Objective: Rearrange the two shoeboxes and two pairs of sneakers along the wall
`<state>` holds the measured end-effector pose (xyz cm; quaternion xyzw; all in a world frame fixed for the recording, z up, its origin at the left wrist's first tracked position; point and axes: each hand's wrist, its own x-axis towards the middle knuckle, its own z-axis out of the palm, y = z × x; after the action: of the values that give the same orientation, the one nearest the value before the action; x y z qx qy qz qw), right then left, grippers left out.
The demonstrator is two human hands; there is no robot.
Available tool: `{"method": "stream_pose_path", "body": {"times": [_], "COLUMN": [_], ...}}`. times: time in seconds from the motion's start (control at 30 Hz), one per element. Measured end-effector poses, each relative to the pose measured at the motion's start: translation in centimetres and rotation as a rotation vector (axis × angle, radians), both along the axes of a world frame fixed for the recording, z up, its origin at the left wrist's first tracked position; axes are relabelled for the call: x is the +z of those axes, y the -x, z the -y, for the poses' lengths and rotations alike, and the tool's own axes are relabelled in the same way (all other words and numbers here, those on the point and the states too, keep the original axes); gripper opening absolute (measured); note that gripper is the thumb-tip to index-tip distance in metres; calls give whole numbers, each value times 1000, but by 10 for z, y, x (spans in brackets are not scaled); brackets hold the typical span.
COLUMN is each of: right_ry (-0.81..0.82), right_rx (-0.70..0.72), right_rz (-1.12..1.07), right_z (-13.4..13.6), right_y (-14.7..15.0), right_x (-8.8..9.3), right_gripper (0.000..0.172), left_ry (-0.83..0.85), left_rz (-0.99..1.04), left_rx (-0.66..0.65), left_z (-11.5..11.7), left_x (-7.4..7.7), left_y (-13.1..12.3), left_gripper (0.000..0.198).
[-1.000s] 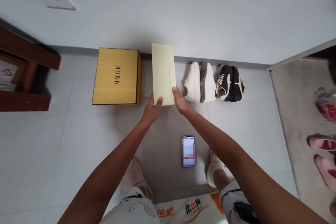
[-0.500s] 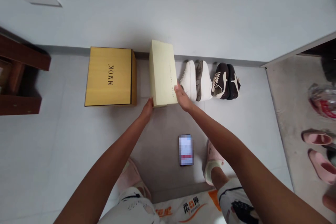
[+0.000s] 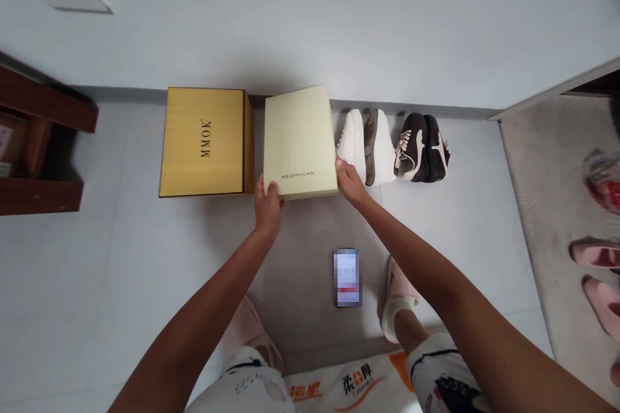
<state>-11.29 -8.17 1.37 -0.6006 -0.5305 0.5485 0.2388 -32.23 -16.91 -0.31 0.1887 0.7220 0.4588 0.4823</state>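
A cream shoe box (image 3: 299, 135) lettered MEIZHIYUAN sits between my two hands, its broad lettered face turned up toward me. My left hand (image 3: 268, 210) grips its near left corner, the thumb over the edge. At its near right side, my right hand (image 3: 351, 182) presses with the fingers closed on the edge. To the left of it stands a yellow MMOK box (image 3: 203, 142) with a dark rim, a narrow gap between the two. White sneakers (image 3: 368, 147) are close by on the right, beside dark brown shoes (image 3: 423, 147) with cream laces.
A phone (image 3: 347, 277) with a blurred screen lies on the floor near my feet. Behind the boxes runs the wall (image 3: 310, 19). Brown wooden furniture (image 3: 43, 197) is at far left; pink slippers (image 3: 603, 303) lie at far right. A printed white package (image 3: 356, 384) is below me.
The cream box has turned over from its narrow side to its broad lettered face and now sits closer to the yellow box. My left hand has shifted its hold on the near left corner.
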Motion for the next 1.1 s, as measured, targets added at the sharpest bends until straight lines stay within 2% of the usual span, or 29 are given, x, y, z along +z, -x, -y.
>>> {"method": "stream_pose_path", "body": {"times": [0.07,0.17,0.27,0.4,0.57,0.73,0.83,0.9,1.0,1.1], "right_ry": [48,161,243,302,318,244,172,122,35,-45], "right_rx": [29,-2,-49,-41,-11,15,60,91,145,129], "right_rz": [-81,-144,-147,-114,-67,-34,21,95,174,272], "right_z": [4,10,14,13,12,12,9,3,-9,-21], "right_y": [5,12,20,29,33,41,40,25,-29,-105], "right_x": [-2,-5,-8,-10,-12,-18,-19,-13,6,28], "right_gripper": [75,67,58,53,56,59,62,65,65,45], "left_ry": [-34,-100,-168,-200,-174,-160,-144,-156,-327,-551], "left_rz": [-70,-170,-203,-195,-226,-303,-378,-480,-697,-825], "left_rx": [-20,-53,-16,21,-17,-84,-124,-171,-354,-647], "left_z": [0,1,3,5,6,3,9,22,43,39], "left_x": [-3,-14,-28,-40,-44,-43,-35,-23,6,41], "left_y": [2,5,9,14,17,19,15,11,4,-8], "left_gripper": [56,58,57,55,56,60,62,65,67,62]}}
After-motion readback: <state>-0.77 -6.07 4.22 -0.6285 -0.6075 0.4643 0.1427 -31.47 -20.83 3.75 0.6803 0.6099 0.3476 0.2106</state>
